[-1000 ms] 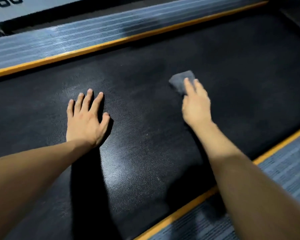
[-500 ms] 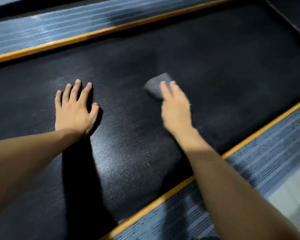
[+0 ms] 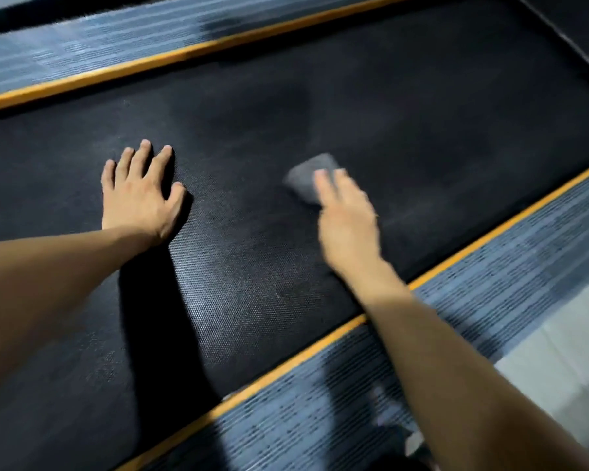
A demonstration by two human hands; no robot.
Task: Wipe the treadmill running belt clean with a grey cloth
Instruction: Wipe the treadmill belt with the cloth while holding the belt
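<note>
A: Where does the small folded grey cloth (image 3: 312, 176) lie?

B: On the black textured treadmill running belt (image 3: 422, 124), mid-width, pinned under the straight fingers (image 3: 322, 186) of the right hand (image 3: 346, 219). Nothing curls round it; the hand only presses flat.

A: And the left hand (image 3: 140, 192)?

B: Spread open, palm down on the belt, bracing, well apart from the cloth.

A: What might fail?

B: The right hand is blurred, so it probably moves fast. With no grip, the cloth could slip out or bunch up and bare skin would drag along the rough belt. A long stroke could also run into the orange side strip (image 3: 456, 263).
</note>
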